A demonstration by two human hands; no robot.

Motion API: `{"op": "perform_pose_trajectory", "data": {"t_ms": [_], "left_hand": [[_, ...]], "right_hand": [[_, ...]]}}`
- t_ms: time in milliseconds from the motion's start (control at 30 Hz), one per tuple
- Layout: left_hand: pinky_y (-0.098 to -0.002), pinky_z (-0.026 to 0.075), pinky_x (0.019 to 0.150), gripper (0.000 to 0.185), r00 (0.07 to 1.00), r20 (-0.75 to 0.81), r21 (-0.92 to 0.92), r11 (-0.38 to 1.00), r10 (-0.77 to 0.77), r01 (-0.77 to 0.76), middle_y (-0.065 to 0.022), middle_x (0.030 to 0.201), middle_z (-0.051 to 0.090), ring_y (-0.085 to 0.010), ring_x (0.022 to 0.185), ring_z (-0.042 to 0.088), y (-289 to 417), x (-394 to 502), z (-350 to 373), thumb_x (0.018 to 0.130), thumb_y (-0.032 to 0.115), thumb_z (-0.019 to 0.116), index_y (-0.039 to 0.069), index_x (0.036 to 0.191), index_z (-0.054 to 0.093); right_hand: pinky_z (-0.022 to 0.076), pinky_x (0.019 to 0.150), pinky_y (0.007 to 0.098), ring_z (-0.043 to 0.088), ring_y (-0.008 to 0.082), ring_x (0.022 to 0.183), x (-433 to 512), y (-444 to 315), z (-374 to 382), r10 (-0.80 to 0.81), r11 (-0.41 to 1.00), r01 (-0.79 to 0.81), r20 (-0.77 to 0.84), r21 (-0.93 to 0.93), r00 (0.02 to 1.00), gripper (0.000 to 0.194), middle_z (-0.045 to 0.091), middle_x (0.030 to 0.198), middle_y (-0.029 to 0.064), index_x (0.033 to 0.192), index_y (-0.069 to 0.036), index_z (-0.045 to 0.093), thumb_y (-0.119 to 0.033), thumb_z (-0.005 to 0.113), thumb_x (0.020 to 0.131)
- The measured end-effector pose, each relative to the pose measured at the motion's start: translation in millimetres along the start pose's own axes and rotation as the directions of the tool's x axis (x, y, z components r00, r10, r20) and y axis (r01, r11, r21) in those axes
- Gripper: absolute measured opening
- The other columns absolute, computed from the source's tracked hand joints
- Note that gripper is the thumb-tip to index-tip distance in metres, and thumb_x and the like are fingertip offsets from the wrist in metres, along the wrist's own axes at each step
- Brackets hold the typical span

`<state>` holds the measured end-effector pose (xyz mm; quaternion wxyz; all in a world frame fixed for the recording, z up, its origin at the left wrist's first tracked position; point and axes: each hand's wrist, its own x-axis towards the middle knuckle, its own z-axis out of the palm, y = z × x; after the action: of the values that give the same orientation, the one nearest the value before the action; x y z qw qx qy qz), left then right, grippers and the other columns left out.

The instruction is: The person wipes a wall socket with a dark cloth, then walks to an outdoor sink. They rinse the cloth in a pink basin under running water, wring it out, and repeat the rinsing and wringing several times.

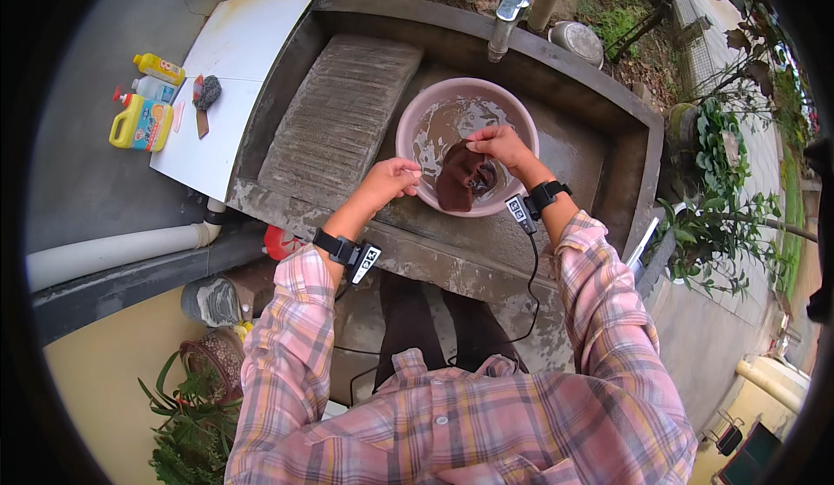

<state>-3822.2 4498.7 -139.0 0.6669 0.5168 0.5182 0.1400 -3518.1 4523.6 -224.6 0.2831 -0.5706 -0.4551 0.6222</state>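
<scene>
A wet dark brown cloth (454,179) hangs partly over the water in a pink plastic basin (409,117). My right hand (500,145) pinches its upper edge between thumb and fingers, and the lower part droops near the basin's front wall. My left hand (395,179) is at the basin's left rim with loosely bent, slightly parted fingers and nothing visible in them. Cloudy water with some suds (479,110) surrounds the cloth. The basin stands in a concrete sink (573,159), right of its ribbed washboard slab (339,114).
A metal tap (508,19) overhangs the sink's back wall. On and beside a white board (244,55) at left are a yellow detergent jug (146,123), other bottles and a scouring pad (207,92). A cable (537,289) trails from my right wrist. Leafy plants (717,179) border the right side.
</scene>
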Motion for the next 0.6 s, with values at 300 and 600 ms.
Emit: {"op": "perform_pose_trajectory", "data": {"t_ms": [300, 600], "left_hand": [[-0.0257, 0.048, 0.073, 0.035, 0.994, 0.027, -0.128, 0.985, -0.11, 0.113, -0.0036, 0.099, 0.067, -0.012, 0.088, 0.064, -20.7, 100.6, 16.5, 0.092, 0.024, 0.066, 0.003, 0.119, 0.062], [-0.0419, 0.043, 0.097, 0.071, 0.926, 0.127, -0.035, 0.932, -0.355, 0.362, -0.0143, 0.136, 0.052, -0.0265, 0.124, 0.049, -41.2, 127.1, 39.6, 0.089, 0.036, 0.067, 0.003, 0.145, 0.04]], "right_hand": [[0.0479, 0.095, 0.0519, 0.048, 0.0517, 0.118, -14.0, 9.4, 50.5, -0.079, 0.461, 0.129, 0.104, -0.878, 0.991, 0.068, 0.04, 0.138, 0.0309, 0.138, -0.018, 0.05, -0.024, 0.078, 0.076], [0.0498, 0.095, 0.0432, 0.065, 0.0369, 0.105, 29.1, 34.1, 61.5, 0.111, 0.514, -0.184, -0.148, -0.838, 0.983, 0.092, 0.067, 0.111, 0.024, 0.128, 0.006, 0.054, -0.044, 0.086, 0.058]]}}
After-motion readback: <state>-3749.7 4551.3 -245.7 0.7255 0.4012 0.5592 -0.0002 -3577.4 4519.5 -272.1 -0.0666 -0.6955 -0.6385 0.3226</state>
